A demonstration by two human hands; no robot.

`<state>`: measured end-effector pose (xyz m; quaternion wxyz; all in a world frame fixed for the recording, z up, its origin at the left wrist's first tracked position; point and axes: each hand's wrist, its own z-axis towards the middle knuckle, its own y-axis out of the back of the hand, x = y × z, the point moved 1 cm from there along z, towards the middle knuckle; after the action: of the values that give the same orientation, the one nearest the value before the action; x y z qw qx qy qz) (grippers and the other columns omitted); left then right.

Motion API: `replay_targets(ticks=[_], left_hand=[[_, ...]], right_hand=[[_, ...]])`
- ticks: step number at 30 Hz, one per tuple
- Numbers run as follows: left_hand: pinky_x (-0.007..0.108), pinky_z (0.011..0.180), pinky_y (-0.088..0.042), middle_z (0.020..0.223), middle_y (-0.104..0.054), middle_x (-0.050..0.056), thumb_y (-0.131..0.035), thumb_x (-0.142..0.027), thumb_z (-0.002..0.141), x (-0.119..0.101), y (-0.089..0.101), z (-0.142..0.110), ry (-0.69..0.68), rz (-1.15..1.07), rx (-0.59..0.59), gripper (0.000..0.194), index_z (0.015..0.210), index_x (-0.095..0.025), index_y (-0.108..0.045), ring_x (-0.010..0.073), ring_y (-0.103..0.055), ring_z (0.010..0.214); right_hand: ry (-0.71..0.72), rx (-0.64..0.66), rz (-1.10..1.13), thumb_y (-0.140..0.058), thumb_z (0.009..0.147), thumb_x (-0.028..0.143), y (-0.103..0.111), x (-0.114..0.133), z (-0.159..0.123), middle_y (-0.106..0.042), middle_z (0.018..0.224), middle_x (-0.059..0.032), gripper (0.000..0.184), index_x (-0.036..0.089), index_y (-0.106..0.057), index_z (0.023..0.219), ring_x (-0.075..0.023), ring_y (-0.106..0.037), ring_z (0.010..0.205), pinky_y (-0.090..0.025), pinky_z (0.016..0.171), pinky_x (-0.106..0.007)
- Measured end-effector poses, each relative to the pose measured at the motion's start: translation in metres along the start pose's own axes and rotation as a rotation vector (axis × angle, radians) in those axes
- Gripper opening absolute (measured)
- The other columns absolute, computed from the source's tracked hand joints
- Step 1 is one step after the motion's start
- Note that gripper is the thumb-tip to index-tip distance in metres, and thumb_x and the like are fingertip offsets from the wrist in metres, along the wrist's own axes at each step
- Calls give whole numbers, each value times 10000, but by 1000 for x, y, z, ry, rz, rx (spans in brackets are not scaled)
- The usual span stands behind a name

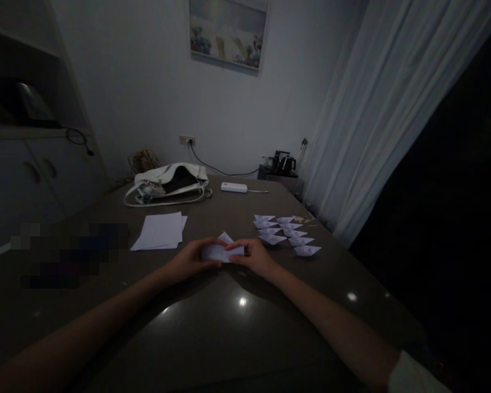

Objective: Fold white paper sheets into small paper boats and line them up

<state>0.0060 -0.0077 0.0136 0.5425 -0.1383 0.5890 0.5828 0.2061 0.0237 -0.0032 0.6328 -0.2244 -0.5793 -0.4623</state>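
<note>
Just above the table, a partly folded white paper boat is held between both hands, with a pointed peak rising at its back. My left hand grips its left end, thumb below and fingers above. At the opposite end, my right hand pinches the paper near the middle and right side. To the right stand several finished paper boats in two rows. A stack of white paper sheets lies left of my hands.
A white handbag rests on the table's far left, near a white power bank with a short cable. Small beige scraps lie by the right edge of the dark table. A kettle stands on a stand beyond the table.
</note>
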Motion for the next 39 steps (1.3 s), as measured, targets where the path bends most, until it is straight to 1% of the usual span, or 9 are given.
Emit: replay_targets(ticks=[6,14,18,21,24,28,32,35,39], left_hand=[[374,864,-486,1191,-623,81,-679,-395,740,1,-1,0,29,-86,-7,478,1160,-193,-573,265,-603,1025],[385,861,-481,1143,-635,92,-643,-428,772,2,3,1,32,136,-94,485,1192,-190,-594,272,-594,1017],[378,857,-480,1145,-591,91,-609,-435,809,4,4,1,-96,328,-112,481,1247,-244,-558,259,-575,1022],[451,977,-388,1339,-471,100,-612,-440,809,2,5,1,-219,544,-120,497,1275,-287,-529,302,-462,1190],[500,1021,-320,1465,-350,73,-572,-442,839,-2,4,1,-268,672,-34,549,1352,-325,-417,315,-379,1279],[449,1025,-339,1435,-404,100,-504,-449,881,-4,0,-1,-273,660,79,596,1414,-267,-309,277,-419,1268],[425,1033,-351,1419,-417,137,-496,-455,882,-1,-3,-4,-252,619,111,622,1416,-198,-306,272,-425,1266],[405,1037,-355,1407,-424,155,-473,-431,897,-1,-4,-5,-225,561,93,581,1398,-171,-336,267,-428,1265],[377,986,-404,1331,-513,138,-445,-394,915,-6,-4,-5,-196,466,114,475,1342,-189,-417,257,-514,1177]], right_hand=[[-33,3,67,-735,647,272,0,-2,-1,-686,831,-37,309,169,-700,936,-161,-618,704,-465,641,-271],[-21,22,66,-745,637,259,-1,3,-3,-665,819,-28,367,165,-677,984,-139,-593,683,-445,633,-252],[-3,25,34,-723,661,240,0,7,-4,-651,772,-16,324,163,-681,973,-122,-564,638,-423,605,-234],[46,42,-6,-709,676,232,-1,9,-5,-657,804,-22,284,166,-692,951,-128,-561,660,-418,616,-238],[81,61,-79,-702,689,235,-2,10,-6,-656,790,-15,263,165,-699,943,-116,-529,618,-400,596,-230],[117,110,-131,-713,689,247,-5,11,-7,-653,772,-5,260,159,-700,933,-97,-485,568,-362,550,-212],[105,132,-56,-704,696,233,-6,13,-7,-666,863,-23,254,163,-687,939,-140,-575,712,-429,653,-249],[71,120,-13,-701,703,247,-6,13,-7,-667,907,-30,270,172,-673,961,-157,-604,772,-457,697,-275],[108,60,-42,-699,723,286,-5,11,-6,-665,986,-55,299,167,-660,994,-169,-617,820,-470,724,-291]])
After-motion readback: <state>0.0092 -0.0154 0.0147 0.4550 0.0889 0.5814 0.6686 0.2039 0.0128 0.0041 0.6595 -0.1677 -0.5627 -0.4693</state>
